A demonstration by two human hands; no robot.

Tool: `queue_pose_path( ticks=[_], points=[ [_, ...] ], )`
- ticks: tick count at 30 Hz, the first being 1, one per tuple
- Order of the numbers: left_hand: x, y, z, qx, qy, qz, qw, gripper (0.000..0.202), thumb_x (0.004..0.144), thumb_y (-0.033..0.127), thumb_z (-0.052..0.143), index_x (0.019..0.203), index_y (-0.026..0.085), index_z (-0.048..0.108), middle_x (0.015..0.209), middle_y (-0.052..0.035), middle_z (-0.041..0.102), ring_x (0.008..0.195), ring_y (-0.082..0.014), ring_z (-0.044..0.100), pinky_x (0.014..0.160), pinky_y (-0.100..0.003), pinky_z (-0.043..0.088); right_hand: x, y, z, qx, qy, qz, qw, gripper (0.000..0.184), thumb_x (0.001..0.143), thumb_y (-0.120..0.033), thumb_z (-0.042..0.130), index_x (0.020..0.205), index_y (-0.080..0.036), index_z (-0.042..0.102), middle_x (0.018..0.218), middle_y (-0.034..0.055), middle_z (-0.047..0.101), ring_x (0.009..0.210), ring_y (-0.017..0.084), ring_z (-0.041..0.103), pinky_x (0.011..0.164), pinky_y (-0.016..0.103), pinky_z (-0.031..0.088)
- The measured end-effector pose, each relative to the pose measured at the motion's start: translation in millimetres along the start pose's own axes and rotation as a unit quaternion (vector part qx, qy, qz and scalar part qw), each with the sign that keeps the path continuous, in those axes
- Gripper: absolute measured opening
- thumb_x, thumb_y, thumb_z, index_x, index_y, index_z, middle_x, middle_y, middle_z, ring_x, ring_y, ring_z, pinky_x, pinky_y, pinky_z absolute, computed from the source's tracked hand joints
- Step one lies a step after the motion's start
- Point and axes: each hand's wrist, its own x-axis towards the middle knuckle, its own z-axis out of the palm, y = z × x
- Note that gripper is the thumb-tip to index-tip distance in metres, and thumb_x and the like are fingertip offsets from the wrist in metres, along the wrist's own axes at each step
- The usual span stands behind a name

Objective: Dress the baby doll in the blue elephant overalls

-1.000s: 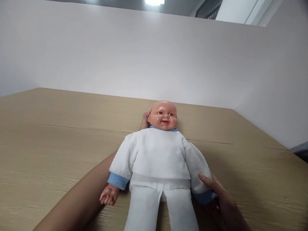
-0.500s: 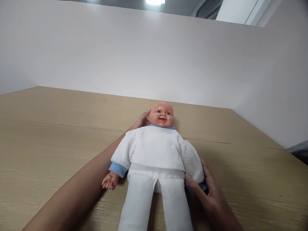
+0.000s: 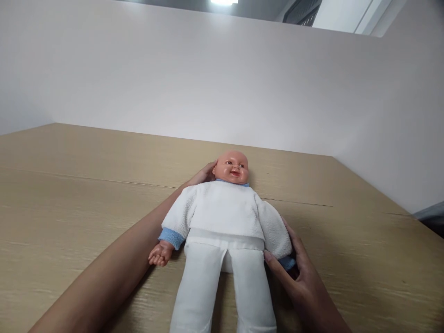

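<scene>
A baby doll (image 3: 225, 212) lies on its back on the table, its head toward the far side. It wears a white fleece top with blue cuffs and white trousers; its feet are cut off by the lower edge of the view. My left hand (image 3: 207, 172) cups the side of the doll's head, most of its fingers hidden behind it. Along the doll's other side, my right hand (image 3: 300, 273) is wrapped round the sleeve and lower arm, thumb beside the hip. The doll's hand on that side is hidden.
The wooden table (image 3: 86, 148) has a thin seam running across it. A pale wall (image 3: 208, 78) rises behind its far edge. Something dark (image 3: 432, 217) stands past the table's right edge.
The doll's head has sunk slightly, while its hips and free hand sit a little higher in view. My right hand has shifted slightly left with the doll's sleeve; both hands keep their hold.
</scene>
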Motion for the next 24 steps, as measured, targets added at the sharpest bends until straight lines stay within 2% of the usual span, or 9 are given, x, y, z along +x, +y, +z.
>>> queue_pose_path(
  ticks=[6, 11, 18, 24],
  points=[
    [8, -5, -14.0, -0.016, -0.018, -0.021, 0.999, 0.061, 0.103, 0.053, 0.058, 0.145, 0.01, 0.066, 0.135, -0.0149, 0.078, 0.139, -0.0342, 0.065, 0.132, -0.048, 0.034, 1, 5, -1, -0.002, -0.004, 0.01, 1.0, 0.089, 0.089, -0.067, 0.074, 0.164, -0.037, 0.039, 0.169, 0.0076, 0.049, 0.154, 0.036, 0.049, 0.131, 0.059, 0.036],
    [5, -6, -12.5, -0.008, -0.007, -0.044, 0.999, 0.063, 0.102, 0.059, 0.058, 0.144, 0.012, 0.069, 0.144, -0.0141, 0.072, 0.146, -0.0353, 0.059, 0.131, -0.049, 0.037, 2, 7, -1, -0.007, -0.003, 0.016, 1.0, 0.089, 0.087, -0.069, 0.074, 0.163, -0.038, 0.04, 0.167, 0.007, 0.051, 0.152, 0.037, 0.051, 0.129, 0.06, 0.038],
    [2, -6, -11.4, 0.012, 0.003, -0.024, 1.0, 0.058, 0.101, 0.057, 0.063, 0.137, 0.013, 0.072, 0.138, -0.0133, 0.076, 0.14, -0.0352, 0.064, 0.129, -0.048, 0.039, 2, 7, -2, -0.007, -0.006, 0.009, 1.0, 0.086, 0.088, -0.068, 0.074, 0.162, -0.037, 0.041, 0.167, 0.0073, 0.051, 0.152, 0.036, 0.051, 0.129, 0.059, 0.039],
    [6, -7, -16.3, 0.011, -0.001, -0.046, 0.999, 0.063, 0.099, 0.06, 0.064, 0.141, 0.013, 0.07, 0.143, -0.0141, 0.074, 0.142, -0.0351, 0.063, 0.13, -0.047, 0.038, 3, 6, -1, -0.015, -0.005, 0.012, 1.0, 0.089, 0.087, -0.07, 0.074, 0.162, -0.035, 0.041, 0.165, 0.0097, 0.053, 0.151, 0.038, 0.052, 0.128, 0.061, 0.04]
  ],
)
